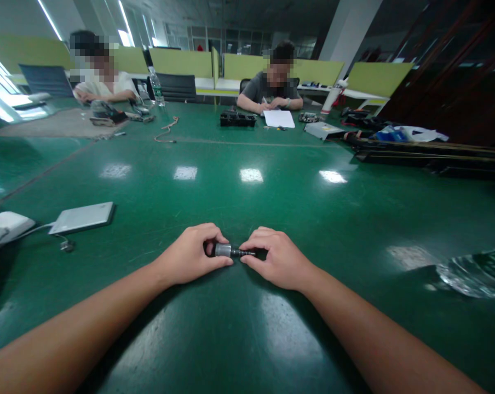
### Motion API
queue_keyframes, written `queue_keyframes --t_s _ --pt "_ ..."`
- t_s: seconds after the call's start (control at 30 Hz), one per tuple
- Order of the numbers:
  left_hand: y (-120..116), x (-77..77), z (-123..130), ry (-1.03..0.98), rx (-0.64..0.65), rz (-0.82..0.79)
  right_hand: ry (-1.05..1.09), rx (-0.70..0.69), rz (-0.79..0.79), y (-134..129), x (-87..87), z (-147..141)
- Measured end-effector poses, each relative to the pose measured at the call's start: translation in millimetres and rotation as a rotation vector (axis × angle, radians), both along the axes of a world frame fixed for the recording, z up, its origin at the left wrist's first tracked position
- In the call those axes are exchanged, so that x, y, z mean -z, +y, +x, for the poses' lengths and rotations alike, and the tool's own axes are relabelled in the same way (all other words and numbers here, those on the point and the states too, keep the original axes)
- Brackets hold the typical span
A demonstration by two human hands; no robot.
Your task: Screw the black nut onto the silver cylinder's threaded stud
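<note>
A small silver cylinder with a thin, dark, ribbed shaft (223,250) lies lengthwise between my two hands, at or just above the green tabletop (214,191). My left hand (193,253) is closed round the thick silver end, thumb on the near side and fingers on the far side. At the thin end, the thumb and fingers of my right hand (277,257) pinch the dark shaft. The fingers partly cover both ends, and the exact kind of part cannot be made out.
A silver flat box (82,217) with a white cable lies left, near a white device (8,227). A clear plastic bottle (473,272) lies right. Across the table sit two people, with a black tray (238,119) and paper (279,119). Long dark bars (432,156) lie far right.
</note>
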State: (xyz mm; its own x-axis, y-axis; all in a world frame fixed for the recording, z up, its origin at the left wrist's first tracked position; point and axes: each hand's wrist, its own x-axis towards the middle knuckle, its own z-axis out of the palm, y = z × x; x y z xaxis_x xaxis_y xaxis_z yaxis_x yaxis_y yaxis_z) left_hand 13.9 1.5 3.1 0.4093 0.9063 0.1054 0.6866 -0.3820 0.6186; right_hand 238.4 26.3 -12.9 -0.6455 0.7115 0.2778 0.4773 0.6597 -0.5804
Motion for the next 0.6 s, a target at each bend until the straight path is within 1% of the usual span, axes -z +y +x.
queue_keyframes --t_s 0.6 --pt "0.3 -1.5 -0.3 -0.009 -0.002 0.016 0.0 0.015 0.02 3.9 -1.4 7.2"
